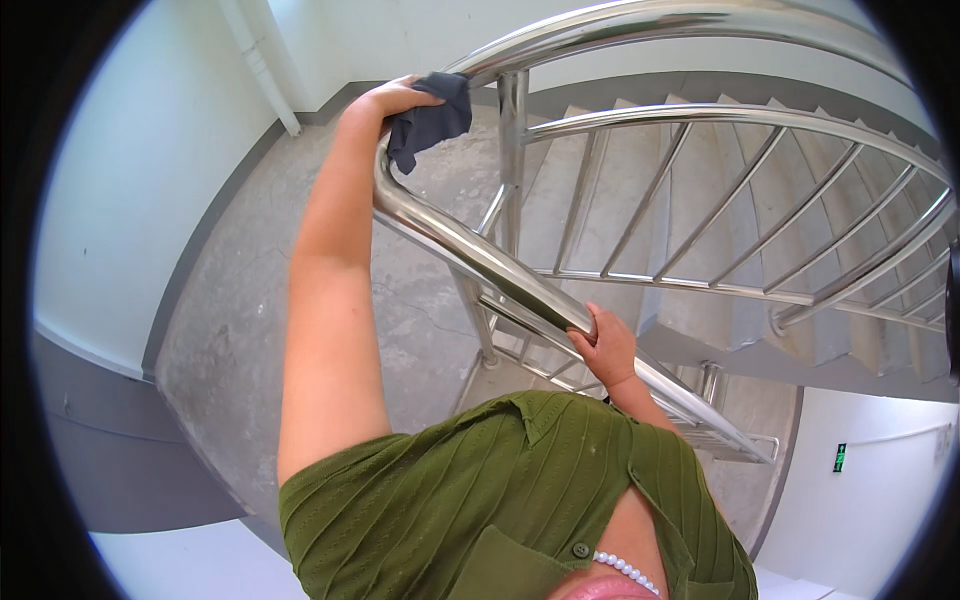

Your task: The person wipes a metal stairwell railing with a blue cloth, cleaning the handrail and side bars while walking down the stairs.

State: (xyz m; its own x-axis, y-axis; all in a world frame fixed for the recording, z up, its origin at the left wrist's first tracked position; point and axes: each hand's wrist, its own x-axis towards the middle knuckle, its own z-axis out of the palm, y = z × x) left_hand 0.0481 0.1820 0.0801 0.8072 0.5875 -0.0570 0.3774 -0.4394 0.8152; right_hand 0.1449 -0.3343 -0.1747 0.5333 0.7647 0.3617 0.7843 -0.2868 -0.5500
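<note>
My left hand (pixel 397 97) holds a dark grey cloth (pixel 433 124) against the curved end of a shiny metal handrail (pixel 457 236). The cloth drapes over the bend and hangs down on its inner side, covering that part of the rail and some of my fingers. Lower along the same rail, my right hand (pixel 609 346) is wrapped around the tube with no cloth in it. My left arm is stretched far out; the right one is bent close to my body.
Concrete stairs (pixel 697 187) rise at the right behind metal balusters (pixel 652 199). An upright post (pixel 513 157) stands near the bend. Around the bare concrete landing (pixel 240 300) runs a white wall (pixel 150 195) with a grey base band. A white pipe (pixel 259 71) descends into the corner.
</note>
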